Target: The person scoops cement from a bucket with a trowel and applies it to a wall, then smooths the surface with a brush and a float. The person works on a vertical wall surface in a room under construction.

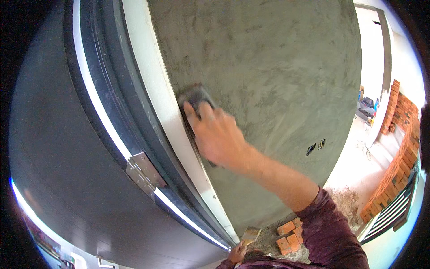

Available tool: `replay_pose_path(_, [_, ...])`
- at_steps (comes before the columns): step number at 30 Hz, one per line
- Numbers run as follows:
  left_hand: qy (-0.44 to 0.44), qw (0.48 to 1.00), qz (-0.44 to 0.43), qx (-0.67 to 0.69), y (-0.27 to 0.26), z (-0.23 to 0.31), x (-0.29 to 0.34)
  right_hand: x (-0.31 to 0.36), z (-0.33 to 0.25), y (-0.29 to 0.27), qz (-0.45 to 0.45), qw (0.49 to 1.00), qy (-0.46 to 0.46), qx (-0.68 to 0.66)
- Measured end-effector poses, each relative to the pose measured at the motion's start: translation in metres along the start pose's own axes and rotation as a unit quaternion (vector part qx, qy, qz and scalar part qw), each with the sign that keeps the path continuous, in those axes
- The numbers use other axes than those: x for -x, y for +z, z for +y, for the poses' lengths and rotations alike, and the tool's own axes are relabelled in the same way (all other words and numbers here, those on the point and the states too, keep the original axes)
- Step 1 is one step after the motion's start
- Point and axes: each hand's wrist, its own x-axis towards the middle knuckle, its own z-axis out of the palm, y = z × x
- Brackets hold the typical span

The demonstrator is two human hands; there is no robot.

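A grey-green plastered wall (268,80) fills the middle. My right hand (217,134) grips a plastering float (197,95), dark and slightly blurred, whose face lies against the plaster along the wall's left edge. The hand covers most of the float's handle and lower part. Right beside it runs the white strip (168,107) bordering the door frame. Low in the picture, my left hand (237,253) is closed around what looks like a wide flat brush (251,234) with a pale yellowish end, held near the foot of the wall.
A dark door (58,148) with a metal hinge (145,172) stands at the left. Two socket openings (316,147) are cut in the wall. Loose orange bricks (290,236) lie on the floor; stacked bricks (392,179) and a dark slatted grille (389,208) are at the right.
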Motion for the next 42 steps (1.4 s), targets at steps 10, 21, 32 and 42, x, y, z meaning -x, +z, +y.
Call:
replay_pose_path(10, [-0.208, 0.974, 0.001, 0.090, 0.022, 0.008, 0.019, 0.042, 0.010, -0.019, -0.035, 0.994, -0.015, -0.099])
replay_pose_path(21, [-0.204, 0.972, 0.117, 0.026, 0.003, 0.102, 0.044, 0.004, 0.014, 0.020, 0.089, 0.995, -0.026, -0.034])
replay_pose_path(32, [-0.231, 0.971, 0.059, 0.019, -0.026, 0.068, 0.091, 0.208, -0.004, 0.078, -0.153, 0.977, 0.091, -0.120])
replay_pose_path(42, [-0.222, 0.975, 0.007, 0.023, -0.028, 0.093, 0.069, 0.047, 0.013, 0.029, -0.018, 0.999, 0.027, -0.028])
